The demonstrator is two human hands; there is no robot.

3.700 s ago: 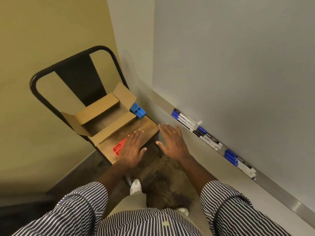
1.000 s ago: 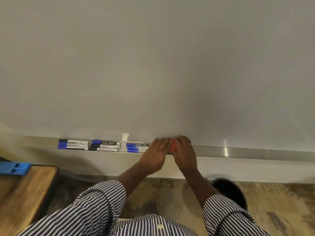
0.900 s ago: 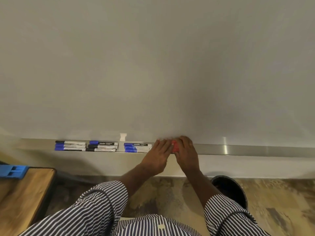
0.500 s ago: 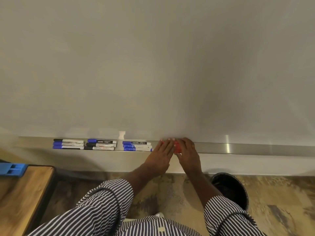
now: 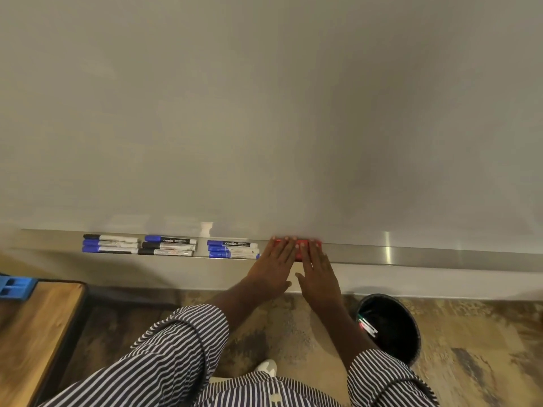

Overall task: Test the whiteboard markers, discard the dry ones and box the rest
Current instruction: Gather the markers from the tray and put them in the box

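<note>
Whiteboard markers (image 5: 170, 245) lie in three small stacks along the metal tray (image 5: 411, 257) under the whiteboard (image 5: 264, 113), left of the frame's centre; blue caps and black caps show, all pointing left. Just right of the last stack, a red eraser (image 5: 298, 248) sits on the tray, mostly covered by both hands. Left hand (image 5: 274, 267) and right hand (image 5: 318, 271) lie flat side by side, fingers (image 5: 282, 245) straight and close together, tips resting on the red eraser — neither hand curls round anything. Striped sleeves (image 5: 164, 356) fill the bottom of the frame. At lower right a black bin (image 5: 390, 327) stands on the mottled floor (image 5: 470, 348), with a few markers visible inside against its near wall. At the left edge, a wooden desk (image 5: 35, 333) carries a blue plastic block (image 5: 14, 289) — only partly in view.
</note>
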